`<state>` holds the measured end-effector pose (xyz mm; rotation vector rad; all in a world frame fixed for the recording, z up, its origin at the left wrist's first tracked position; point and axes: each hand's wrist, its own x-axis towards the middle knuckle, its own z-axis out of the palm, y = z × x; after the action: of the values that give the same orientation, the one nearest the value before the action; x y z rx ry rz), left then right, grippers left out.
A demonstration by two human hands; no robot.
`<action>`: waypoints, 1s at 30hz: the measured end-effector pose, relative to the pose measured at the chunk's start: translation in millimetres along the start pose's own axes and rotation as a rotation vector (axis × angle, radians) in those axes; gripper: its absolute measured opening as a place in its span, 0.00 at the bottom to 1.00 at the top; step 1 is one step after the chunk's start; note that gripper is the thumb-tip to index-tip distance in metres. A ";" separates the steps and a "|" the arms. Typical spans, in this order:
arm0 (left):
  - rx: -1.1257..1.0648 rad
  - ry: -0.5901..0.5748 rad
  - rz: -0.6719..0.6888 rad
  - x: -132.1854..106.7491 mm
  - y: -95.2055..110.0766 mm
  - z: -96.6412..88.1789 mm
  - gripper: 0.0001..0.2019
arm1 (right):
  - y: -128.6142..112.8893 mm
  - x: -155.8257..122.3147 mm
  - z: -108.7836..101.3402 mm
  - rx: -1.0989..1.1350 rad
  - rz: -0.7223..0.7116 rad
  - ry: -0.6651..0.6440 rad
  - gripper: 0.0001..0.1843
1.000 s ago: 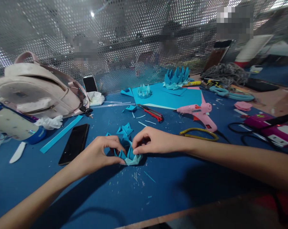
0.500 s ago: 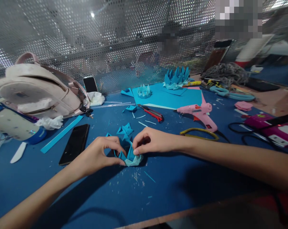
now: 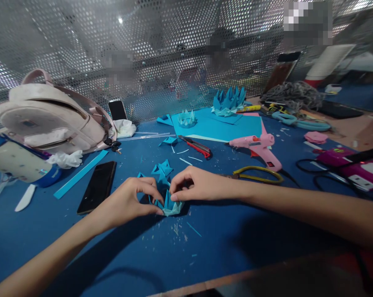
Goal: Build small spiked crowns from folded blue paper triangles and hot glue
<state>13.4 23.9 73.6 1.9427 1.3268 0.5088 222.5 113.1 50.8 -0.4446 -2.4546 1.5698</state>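
A ring of folded blue paper points, a paper crown (image 3: 173,209), sits on the blue table (image 3: 149,264) in front of me. My left hand (image 3: 141,197) pinches its left side between thumb and fingers. On the right, my right hand (image 3: 192,185) pinches one upright point with thumb and forefinger. Part of the crown is hidden behind my fingers. Folded blue paper pieces (image 3: 162,168) stand just behind it. Farther back, a small pale crown (image 3: 187,118) and a larger blue crown (image 3: 229,101) rest on blue paper sheets (image 3: 216,131).
A red utility knife (image 3: 197,146), a pink glue gun (image 3: 257,144) and yellow-handled pliers (image 3: 260,175) lie beyond my right hand. Left are a phone (image 3: 97,187), a blue paper strip (image 3: 81,174), a bottle (image 3: 22,161) and a backpack (image 3: 50,115). A purple power strip (image 3: 353,169) lies right.
My right hand's fingertips have shifted slightly left along the crown's point. Both hands keep their pinch, and the crown stays in place.
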 end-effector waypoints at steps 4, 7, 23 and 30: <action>-0.018 -0.008 -0.046 0.3 0.1 -0.2 0.02 | -5.7 -2.4 1.7 -0.091 -0.010 0.049 0.08; -0.022 -0.009 -0.092 0.3 -0.1 -1.3 0.01 | -7.2 -3.2 1.6 -0.120 -0.042 0.076 0.09; 0.020 0.055 -0.068 -1.2 3.6 2.7 0.05 | -9.2 -5.7 1.0 -0.320 -0.094 0.070 0.06; 0.126 0.094 0.003 -6.6 2.5 7.8 0.08 | -3.4 -6.5 5.7 -0.367 -0.137 0.103 0.04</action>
<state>17.6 14.6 70.8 2.0450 1.4461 0.5344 226.3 104.7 51.5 -0.3899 -2.6311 1.0198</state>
